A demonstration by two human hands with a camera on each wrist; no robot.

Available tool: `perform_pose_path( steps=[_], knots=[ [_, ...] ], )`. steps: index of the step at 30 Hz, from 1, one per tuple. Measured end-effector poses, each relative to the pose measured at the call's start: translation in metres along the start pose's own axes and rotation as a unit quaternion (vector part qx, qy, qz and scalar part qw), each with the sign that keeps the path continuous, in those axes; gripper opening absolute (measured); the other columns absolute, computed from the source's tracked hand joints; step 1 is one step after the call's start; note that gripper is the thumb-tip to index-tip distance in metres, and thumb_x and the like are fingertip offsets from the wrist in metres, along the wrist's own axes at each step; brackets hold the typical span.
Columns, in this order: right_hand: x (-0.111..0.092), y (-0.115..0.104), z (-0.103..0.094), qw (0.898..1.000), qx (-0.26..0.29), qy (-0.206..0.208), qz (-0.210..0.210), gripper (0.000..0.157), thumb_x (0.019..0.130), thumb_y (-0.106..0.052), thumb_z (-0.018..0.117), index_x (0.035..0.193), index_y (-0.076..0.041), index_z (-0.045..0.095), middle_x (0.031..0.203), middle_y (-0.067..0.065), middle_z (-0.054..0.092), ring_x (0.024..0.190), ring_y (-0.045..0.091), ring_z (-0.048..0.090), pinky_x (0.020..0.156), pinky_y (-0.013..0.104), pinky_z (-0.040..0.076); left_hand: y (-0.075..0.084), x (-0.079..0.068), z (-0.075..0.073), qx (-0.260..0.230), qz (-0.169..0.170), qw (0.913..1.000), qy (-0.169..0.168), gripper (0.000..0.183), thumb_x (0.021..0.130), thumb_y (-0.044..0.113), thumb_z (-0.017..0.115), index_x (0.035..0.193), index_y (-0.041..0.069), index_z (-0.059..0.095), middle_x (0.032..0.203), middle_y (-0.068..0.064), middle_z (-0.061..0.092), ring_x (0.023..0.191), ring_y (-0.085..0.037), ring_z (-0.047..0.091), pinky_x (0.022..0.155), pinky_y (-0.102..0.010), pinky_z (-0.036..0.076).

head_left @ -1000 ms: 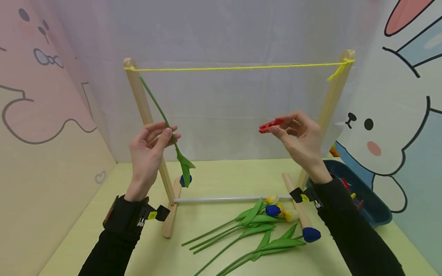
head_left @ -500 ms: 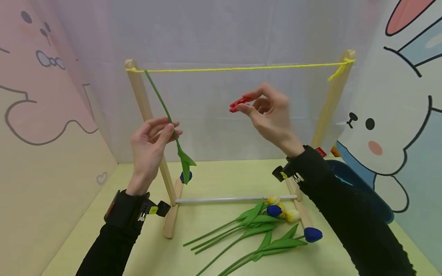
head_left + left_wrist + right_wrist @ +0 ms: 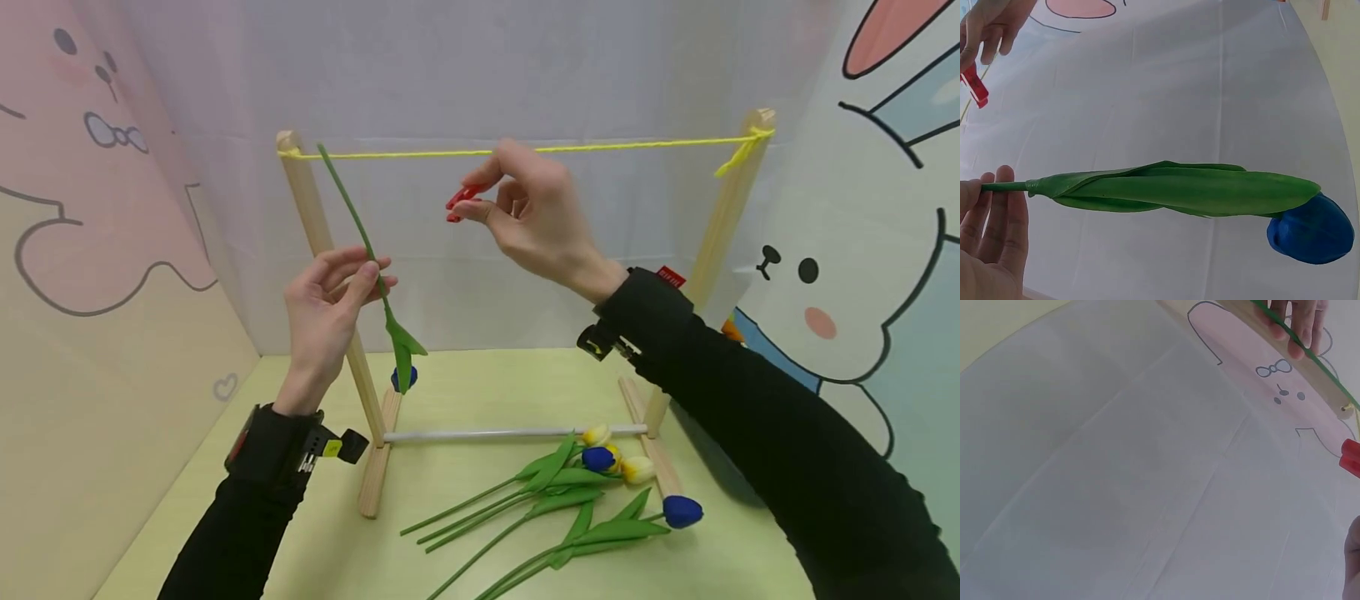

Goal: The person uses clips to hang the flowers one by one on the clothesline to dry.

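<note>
My left hand (image 3: 326, 296) pinches the green stem of a blue artificial tulip (image 3: 1310, 228), which hangs bloom down. The stem's upper end overlaps the yellow string (image 3: 420, 154) near the left post. Between thumb and fingers my right hand (image 3: 536, 217) holds a red clothespin (image 3: 461, 202), just below the string and to the right of the stem. The clothespin also shows at the right edge of the right wrist view, and the left wrist view has the leaves and bloom in full.
The string spans two wooden posts (image 3: 307, 200) joined low down by a white rod (image 3: 480, 434). Several blue and yellow tulips (image 3: 555, 475) lie on the table (image 3: 315, 533). A dark bin (image 3: 712, 458) at the right is mostly hidden by my right arm.
My right hand has moved left and up with the clothespin, toward the tulip's stem. My left hand has risen slightly, bringing the stem's end from below the string to just above it.
</note>
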State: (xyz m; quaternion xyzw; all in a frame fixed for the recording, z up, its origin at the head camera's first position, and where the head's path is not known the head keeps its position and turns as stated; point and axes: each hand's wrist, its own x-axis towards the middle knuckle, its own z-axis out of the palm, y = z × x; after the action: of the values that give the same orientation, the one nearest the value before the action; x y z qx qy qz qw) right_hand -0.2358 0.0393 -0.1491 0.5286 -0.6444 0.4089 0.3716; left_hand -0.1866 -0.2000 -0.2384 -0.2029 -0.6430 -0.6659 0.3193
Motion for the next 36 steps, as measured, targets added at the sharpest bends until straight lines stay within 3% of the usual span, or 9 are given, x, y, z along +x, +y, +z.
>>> perform_pose_path(
  steps=[5, 8, 12, 17, 23, 28, 36],
  knots=[
    [0.022, -0.009, 0.006, 0.997, 0.057, -0.008, 0.057, 0.014, 0.089, 0.003, 0.073, 0.093, 0.009, 0.062, 0.089, 0.015, 0.074, 0.068, 0.012, 0.071, 0.045, 0.018, 0.028, 0.0, 0.003, 0.0, 0.003, -0.001, 1.0, 0.0, 0.018, 0.096, -0.004, 0.063, 0.112, 0.004, 0.066, 0.097, 0.007, 0.079, 0.079, -0.008, 0.076, 0.08, -0.026, 0.063],
    [0.037, -0.015, 0.01, 0.994, 0.065, 0.0, 0.091, 0.016, 0.09, -0.001, 0.073, 0.096, 0.009, 0.062, 0.091, 0.016, 0.071, 0.081, 0.013, 0.073, 0.049, 0.016, 0.04, -0.001, 0.005, 0.0, 0.0, -0.001, 1.0, 0.001, 0.018, 0.096, -0.004, 0.063, 0.112, 0.003, 0.066, 0.097, 0.007, 0.079, 0.079, -0.008, 0.076, 0.08, -0.026, 0.064],
    [0.055, -0.021, 0.016, 0.992, 0.052, 0.011, 0.116, 0.019, 0.091, -0.006, 0.074, 0.098, 0.008, 0.064, 0.092, 0.016, 0.07, 0.085, 0.014, 0.071, 0.063, 0.018, 0.054, -0.001, 0.006, 0.0, -0.001, -0.004, 1.0, 0.007, 0.018, 0.096, -0.003, 0.063, 0.112, 0.002, 0.067, 0.097, 0.006, 0.079, 0.078, -0.009, 0.077, 0.079, -0.026, 0.064],
    [0.072, -0.023, 0.029, 0.991, 0.018, 0.029, 0.132, 0.019, 0.09, -0.012, 0.076, 0.095, 0.004, 0.066, 0.09, 0.015, 0.072, 0.086, 0.014, 0.07, 0.067, 0.015, 0.051, -0.002, 0.007, 0.0, -0.001, -0.009, 0.9999, 0.011, 0.018, 0.096, -0.001, 0.064, 0.108, 0.011, 0.069, 0.097, 0.005, 0.079, 0.078, -0.009, 0.076, 0.079, -0.026, 0.064],
    [0.083, -0.021, 0.047, 0.988, -0.013, 0.026, 0.149, 0.02, 0.09, -0.016, 0.077, 0.095, 0.002, 0.069, 0.089, 0.014, 0.074, 0.086, 0.018, 0.066, 0.092, 0.017, 0.043, -0.003, 0.008, -0.001, -0.003, -0.012, 0.9997, 0.02, 0.017, 0.096, -0.003, 0.064, 0.113, 0.0, 0.066, 0.095, 0.007, 0.079, 0.077, -0.01, 0.077, 0.078, -0.026, 0.064],
    [0.087, -0.023, 0.058, 0.982, -0.013, 0.046, 0.181, 0.019, 0.091, -0.017, 0.076, 0.096, 0.0, 0.07, 0.089, 0.011, 0.071, 0.084, 0.016, 0.064, 0.087, 0.016, 0.043, -0.003, 0.008, 0.0, 0.001, -0.016, 0.9997, 0.02, 0.019, 0.096, -0.002, 0.064, 0.114, -0.006, 0.064, 0.095, 0.006, 0.079, 0.077, -0.009, 0.076, 0.078, -0.026, 0.064],
    [0.095, -0.028, 0.063, 0.974, 0.009, 0.059, 0.216, 0.019, 0.091, -0.018, 0.077, 0.097, -0.002, 0.07, 0.09, 0.009, 0.071, 0.084, 0.012, 0.062, 0.081, 0.014, 0.042, -0.002, 0.008, -0.001, 0.003, -0.017, 0.9995, 0.025, 0.016, 0.096, -0.001, 0.064, 0.108, 0.008, 0.068, 0.094, 0.006, 0.079, 0.076, -0.01, 0.076, 0.078, -0.026, 0.064]
  ],
)
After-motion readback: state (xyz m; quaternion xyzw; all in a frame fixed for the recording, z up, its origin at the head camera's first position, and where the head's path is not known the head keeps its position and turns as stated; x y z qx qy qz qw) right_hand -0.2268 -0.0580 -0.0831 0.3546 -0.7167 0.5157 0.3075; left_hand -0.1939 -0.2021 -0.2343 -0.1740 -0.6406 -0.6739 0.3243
